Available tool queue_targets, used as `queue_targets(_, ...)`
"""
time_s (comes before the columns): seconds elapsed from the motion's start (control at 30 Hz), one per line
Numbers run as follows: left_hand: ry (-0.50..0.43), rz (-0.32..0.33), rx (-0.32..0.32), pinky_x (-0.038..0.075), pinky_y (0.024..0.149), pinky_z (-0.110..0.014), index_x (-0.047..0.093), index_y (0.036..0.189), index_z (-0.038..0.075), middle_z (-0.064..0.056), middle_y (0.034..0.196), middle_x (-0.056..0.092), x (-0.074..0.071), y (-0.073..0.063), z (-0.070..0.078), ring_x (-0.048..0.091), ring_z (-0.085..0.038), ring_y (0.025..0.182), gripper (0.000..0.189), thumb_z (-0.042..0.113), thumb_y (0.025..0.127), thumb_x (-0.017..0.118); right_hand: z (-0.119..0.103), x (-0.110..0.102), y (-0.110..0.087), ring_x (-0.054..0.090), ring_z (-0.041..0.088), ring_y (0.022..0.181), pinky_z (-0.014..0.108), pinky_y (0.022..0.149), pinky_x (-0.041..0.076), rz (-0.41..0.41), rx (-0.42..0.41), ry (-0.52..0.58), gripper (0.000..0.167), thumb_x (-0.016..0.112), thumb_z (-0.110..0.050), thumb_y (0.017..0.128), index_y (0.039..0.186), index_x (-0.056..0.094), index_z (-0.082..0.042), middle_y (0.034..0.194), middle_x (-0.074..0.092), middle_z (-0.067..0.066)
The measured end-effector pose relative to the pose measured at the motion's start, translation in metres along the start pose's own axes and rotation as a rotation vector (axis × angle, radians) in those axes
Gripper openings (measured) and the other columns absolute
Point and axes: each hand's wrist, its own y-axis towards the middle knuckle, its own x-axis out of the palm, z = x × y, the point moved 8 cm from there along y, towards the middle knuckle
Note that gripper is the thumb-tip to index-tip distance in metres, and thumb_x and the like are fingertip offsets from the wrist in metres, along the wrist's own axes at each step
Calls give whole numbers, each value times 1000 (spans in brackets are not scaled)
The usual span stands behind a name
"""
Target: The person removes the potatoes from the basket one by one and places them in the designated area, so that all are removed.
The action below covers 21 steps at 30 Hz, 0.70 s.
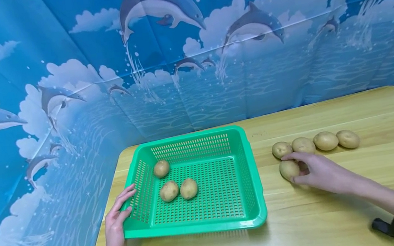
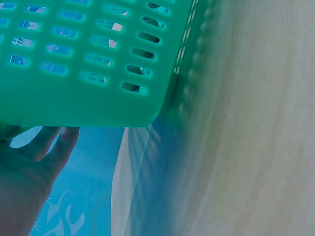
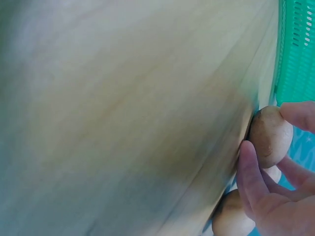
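A green plastic basket (image 1: 211, 227) with slotted walls stands on the left half of the table, holding three potatoes (image 1: 169, 191). My left hand (image 1: 114, 223) grips its left rim near the front corner; in the left wrist view the fingers (image 2: 61, 147) reach up to the rim. To the right of the basket, my right hand (image 1: 317, 171) pinches a potato (image 1: 288, 170) between thumb and fingers, close over the table. Behind that potato runs a row of several more potatoes (image 1: 326, 141). In the right wrist view the pinched potato (image 3: 270, 137) shows between the fingertips, with another potato (image 3: 232, 215) beside the hand.
The wooden table (image 1: 384, 113) has its back edge against a blue curtain (image 1: 251, 77) printed with dolphins. More curtain hangs along the left side. Black wrist devices show at the lower edge near both forearms, one of them a dark strap piece (image 1: 390, 228) by the right sleeve.
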Motion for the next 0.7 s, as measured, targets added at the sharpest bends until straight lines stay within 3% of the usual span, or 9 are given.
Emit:
queue_targets(0.23, -6, -5, 4, 25, 109, -20, 51, 136, -8, -12, 150, 43, 1, 0, 1, 25, -18, 145, 38, -4, 101, 37, -1, -4, -4, 55, 19, 87, 27, 68, 47, -13, -3, 16, 60, 77, -18, 85, 138, 53, -5, 107, 61, 4)
queue_targets(0.43, -13, 1, 8, 25, 109, -21, 52, 135, -8, -12, 150, 43, 1, 0, 3, 26, -18, 145, 38, -5, 100, 37, -1, -11, -9, 61, 23, 104, 35, 82, 53, 12, -11, 15, 63, 78, -16, 84, 140, 51, -5, 122, 60, 9)
queue_targets(0.57, -13, 4, 8, 25, 110, -21, 53, 134, -8, -12, 149, 44, 2, 0, 3, 26, -18, 145, 39, -6, 99, 37, -7, -19, -13, 60, 27, 108, 38, 83, 53, 42, -22, 8, 58, 75, -8, 85, 138, 53, -5, 126, 59, 12)
queue_targets(0.7, -11, 6, 5, 25, 110, -21, 52, 135, -9, -12, 149, 44, 2, 0, 2, 26, -18, 145, 38, -6, 99, 37, -22, -27, -13, 61, 28, 108, 41, 83, 54, 107, -88, -44, 53, 74, -6, 86, 136, 55, -7, 128, 59, 10)
